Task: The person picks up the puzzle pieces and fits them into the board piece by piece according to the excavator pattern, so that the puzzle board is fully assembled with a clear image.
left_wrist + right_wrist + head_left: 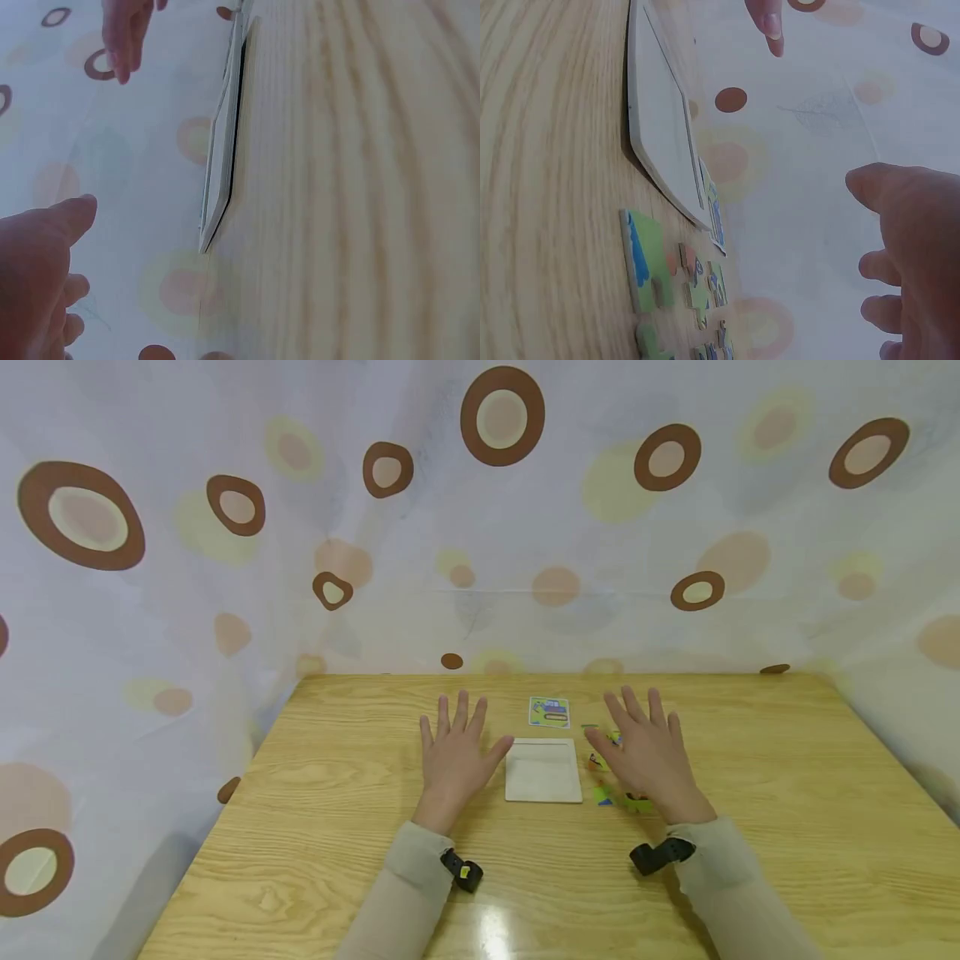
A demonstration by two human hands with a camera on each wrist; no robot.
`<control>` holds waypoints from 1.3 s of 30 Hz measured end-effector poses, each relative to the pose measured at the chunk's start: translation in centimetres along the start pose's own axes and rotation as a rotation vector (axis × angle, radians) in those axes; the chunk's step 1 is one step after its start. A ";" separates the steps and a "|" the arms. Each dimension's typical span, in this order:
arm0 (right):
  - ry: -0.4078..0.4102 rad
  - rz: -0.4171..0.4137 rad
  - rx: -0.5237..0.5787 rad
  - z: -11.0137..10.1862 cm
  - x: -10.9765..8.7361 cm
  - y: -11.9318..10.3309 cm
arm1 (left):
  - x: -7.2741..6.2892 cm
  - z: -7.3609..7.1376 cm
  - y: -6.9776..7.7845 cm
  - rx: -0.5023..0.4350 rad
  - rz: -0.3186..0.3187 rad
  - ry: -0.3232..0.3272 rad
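Fingers spread, my left hand (pixel 456 762) hovers over the wood at the left of a white square tray (pixel 543 772), its thumb near the tray's upper left corner. On the other side my right hand (pixel 651 760) is held above several jigsaw puzzle pieces (pixel 602 796), fingers spread too, partly covering them. Neither hand holds anything. Seen close in the right wrist view, a green and blue puzzle piece (pixel 646 259) lies beside the tray (pixel 660 112), with more pieces behind it. A picture card (pixel 549 712) showing a digger-like vehicle lies behind the tray.
The wooden table (pixel 300 860) carries all these things. A curtain (pixel 420 543) with brown and pale spots hangs behind the table and along both sides. Each wrist wears a black strap with a small camera (pixel 469 875).
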State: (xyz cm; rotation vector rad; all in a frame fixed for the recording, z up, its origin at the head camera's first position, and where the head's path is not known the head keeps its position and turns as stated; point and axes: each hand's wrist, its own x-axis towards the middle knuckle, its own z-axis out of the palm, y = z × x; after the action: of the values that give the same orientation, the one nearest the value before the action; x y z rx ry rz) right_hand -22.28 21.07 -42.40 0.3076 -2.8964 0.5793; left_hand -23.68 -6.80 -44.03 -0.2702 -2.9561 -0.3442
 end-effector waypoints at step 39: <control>-0.082 -0.013 0.363 0.8 4.7 1.9 | 2.6 3.1 -1.4 -0.830 -0.006 -0.059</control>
State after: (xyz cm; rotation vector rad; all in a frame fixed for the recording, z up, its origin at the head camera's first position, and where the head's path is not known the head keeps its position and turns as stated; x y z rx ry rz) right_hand -27.32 21.70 -42.88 0.4047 -2.8494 1.1166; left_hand -26.85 -7.01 -46.83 -0.3555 -2.6875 -1.5670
